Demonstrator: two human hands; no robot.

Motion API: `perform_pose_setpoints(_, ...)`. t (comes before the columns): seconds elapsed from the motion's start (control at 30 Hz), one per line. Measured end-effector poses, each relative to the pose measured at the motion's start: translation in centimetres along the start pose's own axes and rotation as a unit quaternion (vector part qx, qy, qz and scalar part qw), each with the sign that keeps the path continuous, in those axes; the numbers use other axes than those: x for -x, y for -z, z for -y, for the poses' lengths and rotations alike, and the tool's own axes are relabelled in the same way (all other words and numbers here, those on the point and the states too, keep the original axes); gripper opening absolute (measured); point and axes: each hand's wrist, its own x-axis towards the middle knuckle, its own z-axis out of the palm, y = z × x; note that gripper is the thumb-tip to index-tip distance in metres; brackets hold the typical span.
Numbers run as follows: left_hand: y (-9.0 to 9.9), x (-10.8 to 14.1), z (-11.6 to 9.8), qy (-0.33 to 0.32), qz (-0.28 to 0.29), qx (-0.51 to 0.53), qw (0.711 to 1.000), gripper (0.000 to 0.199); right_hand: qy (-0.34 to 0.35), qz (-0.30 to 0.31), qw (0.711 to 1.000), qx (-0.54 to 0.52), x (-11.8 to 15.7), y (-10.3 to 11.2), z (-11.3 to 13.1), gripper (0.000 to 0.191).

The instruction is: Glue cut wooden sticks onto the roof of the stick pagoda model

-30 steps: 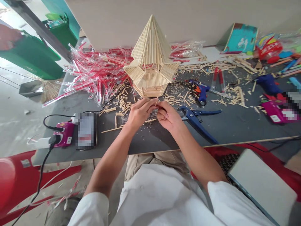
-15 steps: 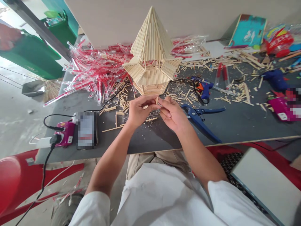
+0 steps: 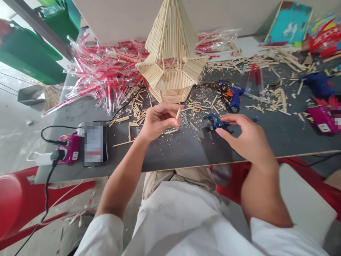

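Observation:
Between the thumb and fingers of my left hand (image 3: 161, 120) is a short wooden stick (image 3: 178, 113), held tilted above the table. My right hand (image 3: 245, 137) is over the blue-handled cutter (image 3: 217, 122), fingers apart and thumb stretched out; it hides much of the tool, and I cannot tell whether it touches it. Beyond my hands stands a lantern-like model of wooden sticks (image 3: 173, 78), with a pointed roof and flared sides. Loose stick pieces (image 3: 198, 105) lie in front of it.
Red and clear plastic wrappers (image 3: 106, 76) heap at the back left. A blue glue gun (image 3: 234, 96) lies right of the model. At the left are a phone (image 3: 93, 144) and a purple power strip (image 3: 69, 147) with cables. A turquoise board (image 3: 289, 25) leans at the back right.
My right hand has left the stick and moved right, opening over the cutter. My left hand keeps hold of the stick. The view has shifted slightly.

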Motion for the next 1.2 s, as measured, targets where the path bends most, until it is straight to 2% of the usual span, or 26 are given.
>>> perform_pose_setpoints(0.07,0.1,0.0,0.1,0.003,0.008,0.013,1.000,0.034,0.022,0.042,0.993,0.110,0.8,1.5,-3.0,0.062)
perform_pose_setpoints(0.17,0.2,0.0,0.0,0.007,0.019,0.029,0.999,0.036,0.006,0.109,0.974,0.200,1.7,2.7,-6.4,0.097)
perform_pose_setpoints(0.23,0.2,0.0,0.0,0.009,0.024,0.034,0.999,0.037,0.004,0.146,0.960,0.239,2.1,2.9,-7.6,0.112)
perform_pose_setpoints(0.3,0.3,0.0,0.0,0.017,0.025,0.034,0.999,0.038,0.018,0.164,0.949,0.267,2.3,2.9,-7.9,0.118)
perform_pose_setpoints(0.5,0.5,0.1,-0.1,0.040,0.029,0.048,0.998,0.045,0.080,0.156,0.936,0.305,1.9,2.8,-6.7,0.096)
perform_pose_setpoints(0.63,0.6,0.1,0.0,0.029,0.035,0.054,0.998,0.042,0.082,0.167,0.924,0.335,1.7,3.1,-6.1,0.084)
perform_pose_setpoints(0.73,0.7,0.1,0.0,0.040,0.031,0.046,0.998,0.043,0.059,0.203,0.923,0.320,1.6,4.0,-5.8,0.074)
perform_pose_setpoints(0.87,0.7,0.0,-0.1,0.059,0.031,0.024,0.997,0.047,0.026,0.271,0.948,0.167,1.4,4.9,-4.2,0.053)
perform_pose_setpoints(0.97,0.6,-0.2,-0.2,0.031,0.039,0.029,0.998,0.041,0.030,0.293,0.956,0.016,1.2,4.5,-2.1,0.046)
perform_pose_setpoints(1.07,0.8,-0.4,-0.2,0.010,0.044,0.017,0.999,0.038,0.012,0.325,0.940,-0.100,1.1,3.3,0.1,0.043)
perform_pose_setpoints(1.2,1.2,-0.5,-0.3,0.018,0.059,0.005,0.998,0.038,0.012,0.345,0.923,-0.173,0.9,1.9,2.2,0.034)
